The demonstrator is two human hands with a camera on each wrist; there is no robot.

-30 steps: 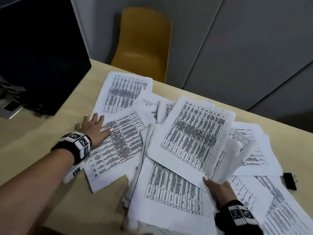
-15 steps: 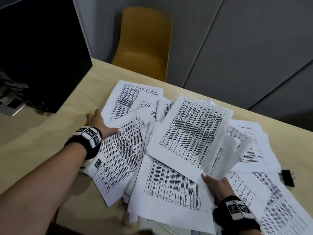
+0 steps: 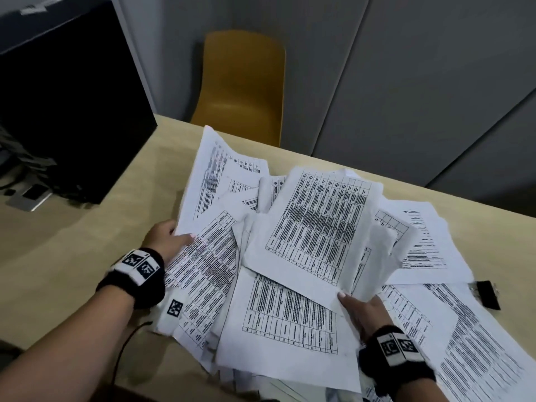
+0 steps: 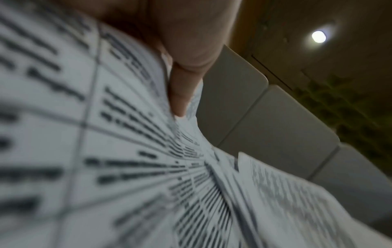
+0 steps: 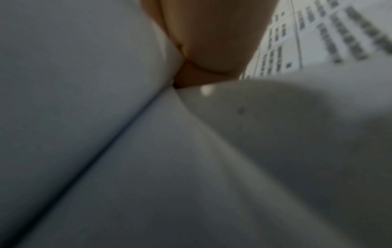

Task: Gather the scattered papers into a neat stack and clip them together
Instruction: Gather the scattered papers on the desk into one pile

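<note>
Both hands pinch papers (image 3: pixel 316 227), left hand (image 3: pixel 166 242), right hand (image 3: pixel 364 311) fingers hidden, binder clip (image 3: pixel 487 294) half-covered.

Bare bench (image 3: pixel 87 256) open left of paper pile (image 3: pixel 290 314), bounded far left by black box (image 3: pixel 66 111). Yellow chair (image 3: pixel 243 88) past far edge. Binder clip (image 3: pixel 487 294) at right, touching sheet edges; bench strip beyond it free. Sheets cover centre, near edge.
</note>
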